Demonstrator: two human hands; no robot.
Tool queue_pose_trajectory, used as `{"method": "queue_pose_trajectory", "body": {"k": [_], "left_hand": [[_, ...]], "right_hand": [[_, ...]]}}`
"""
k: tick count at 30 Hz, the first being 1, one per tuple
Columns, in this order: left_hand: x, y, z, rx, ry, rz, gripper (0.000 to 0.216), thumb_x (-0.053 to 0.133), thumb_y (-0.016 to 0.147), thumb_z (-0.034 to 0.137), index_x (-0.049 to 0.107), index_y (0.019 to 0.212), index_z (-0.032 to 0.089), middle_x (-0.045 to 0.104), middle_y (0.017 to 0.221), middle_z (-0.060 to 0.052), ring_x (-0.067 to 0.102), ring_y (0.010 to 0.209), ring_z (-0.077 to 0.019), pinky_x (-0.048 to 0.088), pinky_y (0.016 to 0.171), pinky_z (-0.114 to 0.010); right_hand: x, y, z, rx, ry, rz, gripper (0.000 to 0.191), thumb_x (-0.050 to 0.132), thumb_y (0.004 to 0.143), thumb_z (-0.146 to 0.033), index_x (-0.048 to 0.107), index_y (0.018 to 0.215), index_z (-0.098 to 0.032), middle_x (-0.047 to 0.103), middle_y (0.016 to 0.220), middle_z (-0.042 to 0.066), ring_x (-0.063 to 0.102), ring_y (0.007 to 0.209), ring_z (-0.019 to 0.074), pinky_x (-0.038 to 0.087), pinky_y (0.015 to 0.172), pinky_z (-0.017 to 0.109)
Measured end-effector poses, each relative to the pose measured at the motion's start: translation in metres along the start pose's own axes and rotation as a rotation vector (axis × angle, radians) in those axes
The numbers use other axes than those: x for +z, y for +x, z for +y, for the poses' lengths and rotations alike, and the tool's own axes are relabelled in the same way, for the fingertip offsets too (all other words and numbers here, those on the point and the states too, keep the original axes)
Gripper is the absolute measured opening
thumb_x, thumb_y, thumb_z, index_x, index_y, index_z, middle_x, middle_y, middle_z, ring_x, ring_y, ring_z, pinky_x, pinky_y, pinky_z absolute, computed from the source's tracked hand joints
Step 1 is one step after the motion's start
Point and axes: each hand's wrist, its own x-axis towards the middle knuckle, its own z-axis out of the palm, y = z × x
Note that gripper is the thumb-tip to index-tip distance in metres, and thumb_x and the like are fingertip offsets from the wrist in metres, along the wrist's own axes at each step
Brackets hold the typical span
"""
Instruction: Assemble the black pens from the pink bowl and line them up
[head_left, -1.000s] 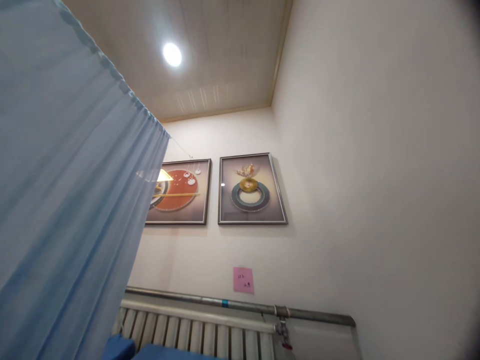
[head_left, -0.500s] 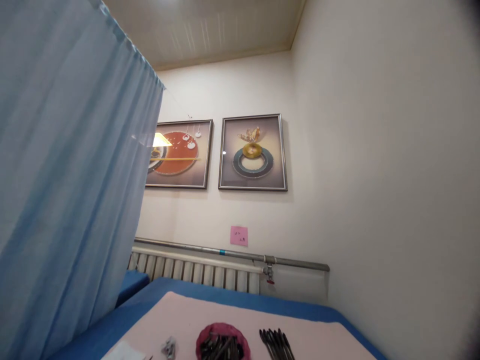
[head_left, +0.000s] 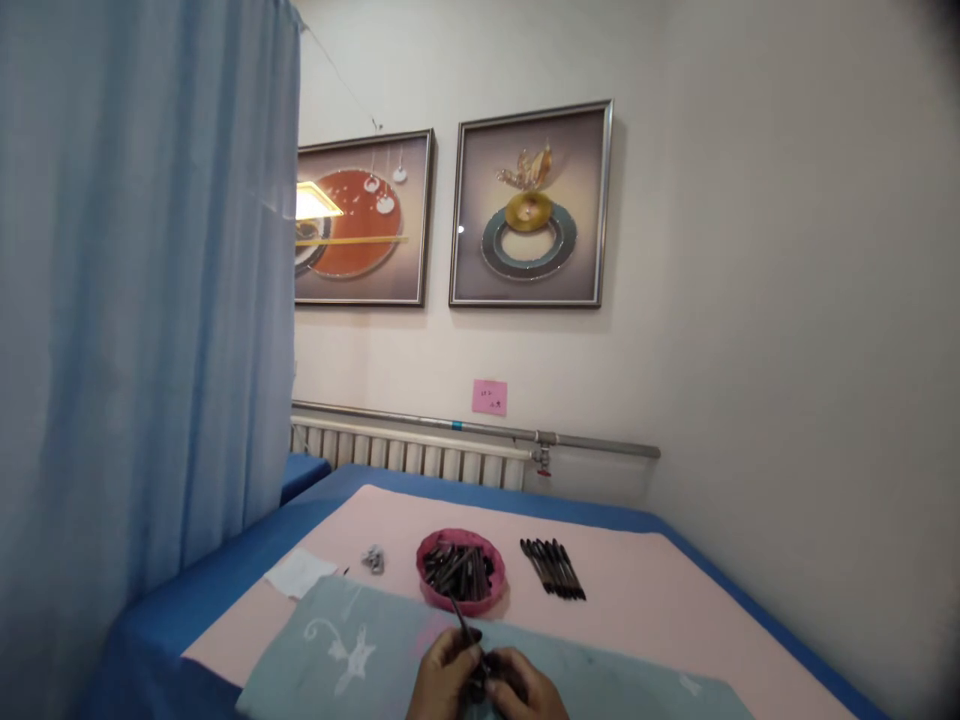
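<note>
At the bottom middle of the head view my left hand (head_left: 447, 672) is closed on a slim dark pen-like stick (head_left: 460, 618), which points up and away. My right hand (head_left: 525, 684) is beside it, its fingers pinched at the stick's lower end. What lies between the fingertips there is dark and partly hidden. Just beyond the hands stands a pink-red basket (head_left: 501, 578) filled with dark sticks and pieces. To its right, a row of several dark pen-like sticks (head_left: 553, 570) lies side by side. Under the hands is a grey-blue cloth (head_left: 300, 660) with white designs.
A pink sheet (head_left: 637, 590) covers the blue bed or table (head_left: 187, 590). Small grey pieces (head_left: 373, 559) and a white paper or cloth (head_left: 300, 573) lie left of the basket. A blue curtain (head_left: 150, 280) hangs at left; a radiator (head_left: 420, 452) lines the back wall.
The view has tilted down, so the pictures and basket sit higher in frame. Both hands, the stick held in them and the grey-blue cloth have come into view.
</note>
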Motion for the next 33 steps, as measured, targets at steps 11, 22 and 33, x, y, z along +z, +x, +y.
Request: {"method": "queue_pose_trajectory", "body": {"k": [11,22,33], "left_hand": [[0.001,-0.013,0.004,0.015,0.069,-0.071,0.026,0.067,0.059,0.03,0.062,0.077,0.012,0.059,0.069,-0.002,0.052,0.065,-0.0123,0.038,0.062,-0.024],[0.003,-0.008,0.019,-0.04,0.109,-0.019,0.031,0.063,0.064,0.034,0.061,0.084,0.012,0.056,0.065,-0.001,0.051,0.056,-0.0097,0.039,0.054,-0.023],[-0.051,0.052,0.062,0.077,0.418,0.268,0.033,0.053,0.067,0.037,0.059,0.088,0.013,0.058,0.066,-0.001,0.053,0.054,-0.0115,0.042,0.051,-0.025]], "right_hand": [[0.006,-0.01,-0.017,-0.073,-0.067,-0.004,0.016,0.049,0.074,-0.027,0.061,0.08,-0.017,0.065,0.08,0.003,0.058,0.08,0.0198,0.044,0.074,0.029],[0.001,-0.003,-0.02,0.192,0.164,0.115,0.022,0.054,0.069,-0.031,0.059,0.085,-0.016,0.055,0.058,-0.003,0.046,0.049,0.0104,0.035,0.046,0.022],[-0.03,0.052,-0.011,0.3,0.231,0.129,0.018,0.055,0.067,-0.031,0.052,0.079,-0.018,0.049,0.053,-0.007,0.039,0.039,0.0065,0.028,0.037,0.019]]}}
